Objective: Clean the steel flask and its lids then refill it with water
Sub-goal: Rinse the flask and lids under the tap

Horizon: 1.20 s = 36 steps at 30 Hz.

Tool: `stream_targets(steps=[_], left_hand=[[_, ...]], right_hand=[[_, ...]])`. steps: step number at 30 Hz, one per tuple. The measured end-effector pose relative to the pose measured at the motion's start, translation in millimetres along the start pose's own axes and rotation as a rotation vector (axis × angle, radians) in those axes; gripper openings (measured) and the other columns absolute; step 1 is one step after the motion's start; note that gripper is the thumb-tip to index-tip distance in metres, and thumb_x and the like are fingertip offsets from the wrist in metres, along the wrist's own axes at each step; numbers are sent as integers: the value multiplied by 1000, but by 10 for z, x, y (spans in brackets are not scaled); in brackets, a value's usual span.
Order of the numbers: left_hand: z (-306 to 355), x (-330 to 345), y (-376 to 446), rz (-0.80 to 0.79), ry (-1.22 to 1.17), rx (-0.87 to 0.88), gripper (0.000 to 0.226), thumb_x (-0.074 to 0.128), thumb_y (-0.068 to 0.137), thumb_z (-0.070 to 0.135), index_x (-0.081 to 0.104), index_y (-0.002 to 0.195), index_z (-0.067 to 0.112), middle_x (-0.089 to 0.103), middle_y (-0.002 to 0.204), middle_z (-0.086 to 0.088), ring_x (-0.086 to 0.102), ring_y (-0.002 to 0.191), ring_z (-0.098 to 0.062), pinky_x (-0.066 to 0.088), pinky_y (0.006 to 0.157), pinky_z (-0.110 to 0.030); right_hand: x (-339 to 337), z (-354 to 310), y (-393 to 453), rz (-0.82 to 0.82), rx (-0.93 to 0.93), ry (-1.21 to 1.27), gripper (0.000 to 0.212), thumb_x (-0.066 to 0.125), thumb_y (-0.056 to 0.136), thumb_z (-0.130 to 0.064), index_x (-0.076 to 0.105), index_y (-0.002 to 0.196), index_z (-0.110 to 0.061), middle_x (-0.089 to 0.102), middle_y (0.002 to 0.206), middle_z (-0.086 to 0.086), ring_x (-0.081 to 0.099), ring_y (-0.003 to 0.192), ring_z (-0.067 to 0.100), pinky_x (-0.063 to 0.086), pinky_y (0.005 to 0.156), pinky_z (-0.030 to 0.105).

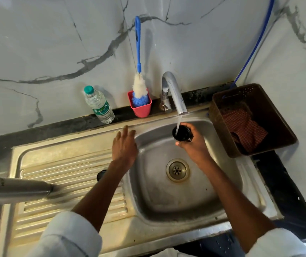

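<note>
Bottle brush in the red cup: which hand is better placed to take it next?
Left. The left hand is open, near the bottle brush; the right hand holds the black lid under the tap.

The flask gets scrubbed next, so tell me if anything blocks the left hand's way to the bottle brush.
Nothing visible does. The left hand hovers open over the sink's left rim, and the bottle brush stands in the red cup against the wall just beyond it. The water bottle stands off to the left, the tap to the right.

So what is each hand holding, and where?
The right hand grips the black lid by its side, under the running water. The left hand holds nothing.
</note>
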<state>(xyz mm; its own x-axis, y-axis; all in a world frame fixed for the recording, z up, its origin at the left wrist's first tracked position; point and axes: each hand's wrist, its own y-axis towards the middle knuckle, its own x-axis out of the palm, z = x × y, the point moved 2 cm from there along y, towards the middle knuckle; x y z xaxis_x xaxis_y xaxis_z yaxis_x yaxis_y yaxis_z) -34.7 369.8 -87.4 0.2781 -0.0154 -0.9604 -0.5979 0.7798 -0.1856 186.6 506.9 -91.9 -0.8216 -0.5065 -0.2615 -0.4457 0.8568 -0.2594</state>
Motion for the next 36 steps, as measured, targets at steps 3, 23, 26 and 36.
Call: stream_targets(steps=[3,23,26,36], left_hand=[[-249,31,-66,-71,121,-69,61,66,95,18,40,150,12,33,165,-14,51,134,-40,48,107,-50],[-88,-160,-31,-298,376,5,88,90,79,28,43,149,4,43,157,-24,59,131,-39,52,100,-43],[-31,-166,-40,-264,394,15,74,82,89,17,44,150,2,41,158,-26,59,132,-36,50,105,-40],[21,-183,-64,-245,389,18,63,82,87,8,54,142,-1,50,150,-29,58,134,-37,51,106,-45]], right_hand=[[68,10,17,-48,22,-33,73,83,70,3,57,119,-43,66,121,-8,62,116,14,51,102,33],[445,-21,50,-297,878,737,57,83,73,-52,72,104,-5,73,97,15,72,80,24,58,76,36],[363,20,77,-128,756,733,32,81,81,-20,66,107,-9,67,114,17,71,88,27,57,77,37],[410,-14,6,-210,835,1058,59,69,82,-56,66,104,0,62,83,12,58,59,15,47,53,25]])
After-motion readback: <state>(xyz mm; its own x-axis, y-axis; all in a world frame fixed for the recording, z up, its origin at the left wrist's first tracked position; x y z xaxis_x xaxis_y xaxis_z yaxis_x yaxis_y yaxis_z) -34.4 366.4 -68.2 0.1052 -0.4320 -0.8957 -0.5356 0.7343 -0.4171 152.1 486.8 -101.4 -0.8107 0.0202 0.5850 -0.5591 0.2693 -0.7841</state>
